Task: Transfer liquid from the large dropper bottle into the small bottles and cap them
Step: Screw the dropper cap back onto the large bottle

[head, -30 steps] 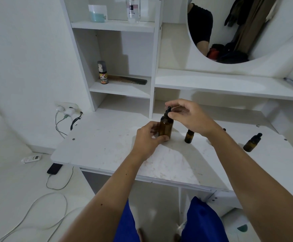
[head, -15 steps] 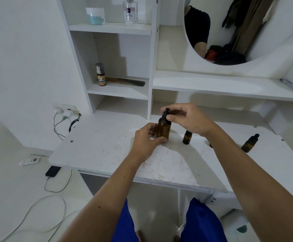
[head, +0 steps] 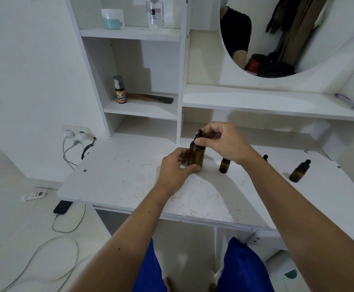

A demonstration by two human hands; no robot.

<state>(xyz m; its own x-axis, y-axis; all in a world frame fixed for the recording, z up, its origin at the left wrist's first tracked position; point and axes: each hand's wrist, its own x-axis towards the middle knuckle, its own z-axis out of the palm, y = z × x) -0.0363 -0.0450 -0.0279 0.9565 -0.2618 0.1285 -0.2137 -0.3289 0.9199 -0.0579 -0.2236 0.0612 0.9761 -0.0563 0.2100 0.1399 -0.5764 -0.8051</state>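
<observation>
our fingers (head: pixel 189 167) on the left hand (head: pixel 175 171) are curled round the lower body of the large amber dropper bottle (head: pixel 196 155), thumb in front, gripping it upright on the white vanity desk (head: pixel 129 175). our right hand (head: pixel 221 142) comes over the top of that bottle, thumb and fingertips pinched on its black dropper cap (head: pixel 199 134).

taking the large bottle as our landmark: the desk lies under it, the round mirror (head: pixel 298 34) hangs above and to its right, and the shelf unit (head: pixel 138 70) rises behind it to the left. just right of it stands a small amber bottle (head: pixel 224 165) with no cap on, partly behind our right wrist. further right a capped small dropper bottle (head: pixel 300 171) stands well apart. between those two, a black dropper tip (head: pixel 265 158) shows past our forearm; we cannot tell what it sits on.
</observation>
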